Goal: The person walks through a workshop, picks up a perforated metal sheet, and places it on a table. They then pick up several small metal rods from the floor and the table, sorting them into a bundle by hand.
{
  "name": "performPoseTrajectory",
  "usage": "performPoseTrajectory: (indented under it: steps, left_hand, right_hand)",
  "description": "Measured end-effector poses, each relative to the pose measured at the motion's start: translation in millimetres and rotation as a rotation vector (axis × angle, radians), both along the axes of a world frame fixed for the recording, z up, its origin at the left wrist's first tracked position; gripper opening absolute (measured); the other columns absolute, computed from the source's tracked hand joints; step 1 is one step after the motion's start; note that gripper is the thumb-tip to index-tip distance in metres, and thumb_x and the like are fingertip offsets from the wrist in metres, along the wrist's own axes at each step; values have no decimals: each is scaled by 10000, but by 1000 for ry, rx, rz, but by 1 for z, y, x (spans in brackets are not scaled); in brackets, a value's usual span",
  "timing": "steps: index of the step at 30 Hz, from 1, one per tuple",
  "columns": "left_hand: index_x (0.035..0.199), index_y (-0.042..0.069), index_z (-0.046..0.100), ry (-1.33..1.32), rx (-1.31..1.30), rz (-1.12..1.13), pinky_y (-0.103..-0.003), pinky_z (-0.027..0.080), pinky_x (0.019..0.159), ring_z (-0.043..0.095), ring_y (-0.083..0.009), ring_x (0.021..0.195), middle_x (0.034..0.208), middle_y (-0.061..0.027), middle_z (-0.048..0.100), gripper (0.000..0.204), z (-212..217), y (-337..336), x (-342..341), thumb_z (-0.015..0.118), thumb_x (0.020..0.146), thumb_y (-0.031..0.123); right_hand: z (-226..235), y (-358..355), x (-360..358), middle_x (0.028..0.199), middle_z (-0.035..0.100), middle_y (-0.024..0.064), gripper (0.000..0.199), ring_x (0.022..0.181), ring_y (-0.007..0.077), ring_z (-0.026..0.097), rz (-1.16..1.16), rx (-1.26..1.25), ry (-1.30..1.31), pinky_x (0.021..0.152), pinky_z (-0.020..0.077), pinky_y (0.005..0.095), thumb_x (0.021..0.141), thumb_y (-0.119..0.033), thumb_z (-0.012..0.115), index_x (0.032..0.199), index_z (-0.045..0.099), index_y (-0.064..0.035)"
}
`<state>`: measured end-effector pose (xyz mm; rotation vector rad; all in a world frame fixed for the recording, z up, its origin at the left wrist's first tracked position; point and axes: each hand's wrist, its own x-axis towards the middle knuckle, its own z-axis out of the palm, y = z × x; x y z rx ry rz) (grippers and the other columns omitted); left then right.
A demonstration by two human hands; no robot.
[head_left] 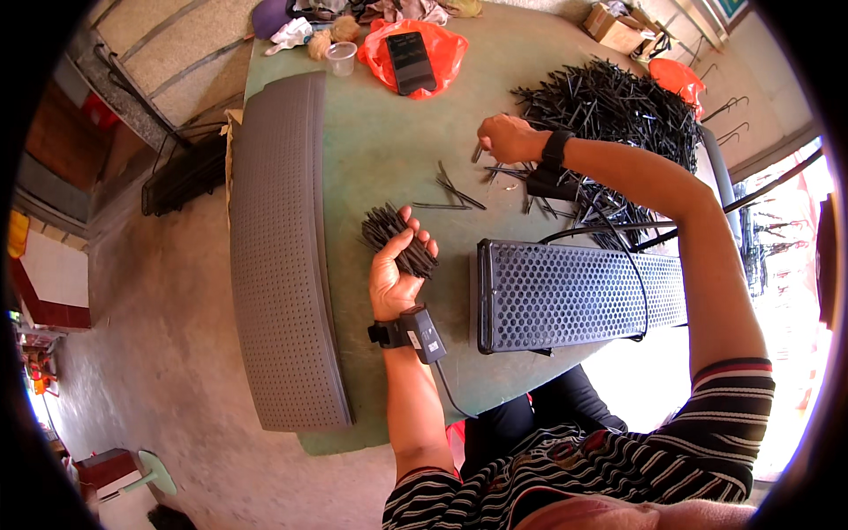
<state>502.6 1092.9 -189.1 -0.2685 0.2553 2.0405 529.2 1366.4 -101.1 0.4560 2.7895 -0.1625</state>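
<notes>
My left hand (395, 274) is palm up over the green table (380, 150) and grips a bundle of thin black sticks (399, 237). My right hand (508, 138) reaches forward with its fingers closed on one black stick (477, 154). Beyond it lies a large heap of the same black sticks (618, 106). A few loose sticks (452, 193) are scattered between my hands. Both wrists carry a black strap, and the left one has a small box with a cable.
A black perforated panel (574, 296) lies under my right arm. A long grey perforated curved panel (278, 256) runs along the table's left side. At the far edge sit a dark phone (411, 62) on an orange bag, a clear plastic cup (341, 58) and a cardboard box (616, 28).
</notes>
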Motion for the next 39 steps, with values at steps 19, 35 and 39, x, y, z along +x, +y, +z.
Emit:
performPoseTrajectory:
  steps: [19, 35, 39]
  left_hand:
    - [1084, 69, 521, 15, -27, -2, -363, 467, 683, 527, -186, 753, 871, -33, 573, 380, 0, 2, -1, 591, 727, -41]
    - [1090, 67, 518, -8, 0, -3, -363, 465, 683, 528, -187, 760, 878, -40, 575, 375, -4, -1, -1, 592, 735, -31]
    - [1089, 66, 518, -15, -8, -15, -363, 467, 682, 529, -188, 760, 876, -39, 576, 375, -2, 2, 0, 590, 735, -33]
  right_hand:
    - [-37, 13, 19, 704, 555, 168, 97, 699, 369, 552, 352, -16, 51, 566, 413, 437, 628, -22, 552, 723, 538, -33]
    - [-19, -25, 15, 785, 436, 126, 99, 654, 297, 532, 1063, -40, 158, 542, 445, 389, 688, -72, 490, 724, 461, 15]
    - [-5, -24, 18, 797, 426, 128, 110, 665, 289, 525, 1079, -24, 216, 539, 444, 391, 688, -68, 493, 727, 441, 21]
